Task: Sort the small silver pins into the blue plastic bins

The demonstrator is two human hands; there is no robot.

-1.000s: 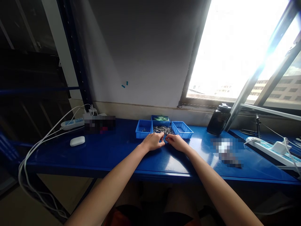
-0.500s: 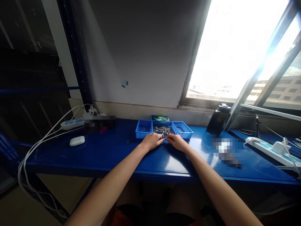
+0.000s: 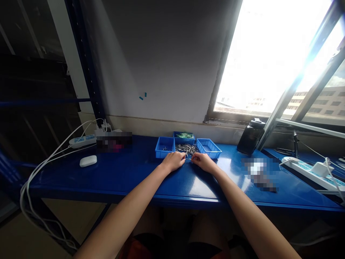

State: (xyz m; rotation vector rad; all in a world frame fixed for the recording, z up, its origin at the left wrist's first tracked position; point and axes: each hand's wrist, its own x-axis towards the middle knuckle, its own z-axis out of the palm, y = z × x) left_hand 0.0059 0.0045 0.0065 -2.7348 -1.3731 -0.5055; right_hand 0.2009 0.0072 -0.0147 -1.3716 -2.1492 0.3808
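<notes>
My left hand (image 3: 174, 161) and my right hand (image 3: 204, 162) rest on the blue bench at the front edge of a pile of small metal pins (image 3: 187, 148). Both hands have their fingers pinched together, fingertips a short way apart, and what they hold is too small to make out. Left of the pile stands a blue tray (image 3: 164, 146) with a few pins in it. A second blue tray (image 3: 208, 148) stands right of the pile. Behind the pile, a third blue tray (image 3: 184, 136) holds something green.
A dark bottle (image 3: 250, 136) stands at the window sill on the right. White power strips lie at the far left (image 3: 82, 140) and the far right (image 3: 309, 172), with cables hanging off the left edge. A white earbud case (image 3: 88, 160) lies left. Blue rack uprights stand at left.
Both hands have shifted slightly; the fingertips that met at the pile's edge have drawn a little apart.
</notes>
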